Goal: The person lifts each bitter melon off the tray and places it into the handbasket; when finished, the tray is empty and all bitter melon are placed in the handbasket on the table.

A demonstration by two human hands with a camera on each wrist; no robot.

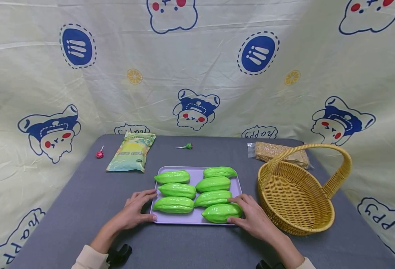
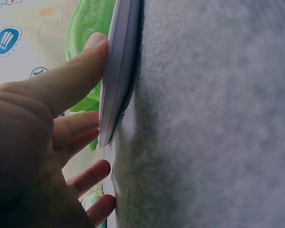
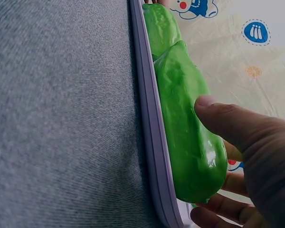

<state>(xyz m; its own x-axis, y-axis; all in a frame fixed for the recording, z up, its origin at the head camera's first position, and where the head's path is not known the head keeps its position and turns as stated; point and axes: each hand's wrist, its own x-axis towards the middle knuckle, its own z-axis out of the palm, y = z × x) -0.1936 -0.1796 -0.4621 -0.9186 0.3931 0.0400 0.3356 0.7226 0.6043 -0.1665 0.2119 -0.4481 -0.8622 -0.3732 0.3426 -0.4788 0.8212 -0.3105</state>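
A lilac tray [image 1: 197, 221] holds several glossy green bitter melons [image 1: 177, 190], arranged in two columns. My left hand [image 1: 138, 208] is at the tray's left edge, thumb and fingers spread and fairly straight; in the left wrist view the thumb [image 2: 80, 66] rests against the rim. My right hand [image 1: 252, 216] pinches the nearest bitter melon [image 1: 221, 213] of the right column by its right end. In the right wrist view the thumb lies on the side of that melon [image 3: 185, 128], with the other fingers round its far side, partly hidden.
A wicker basket [image 1: 264, 190] with a tall handle stands right of the tray, close to my right forearm. Behind it lies a clear bag of grain [image 1: 271, 151]. Farther back are a green-yellow snack bag [image 1: 131, 153], a red lollipop [image 1: 99, 154] and a green lollipop [image 1: 188, 146].
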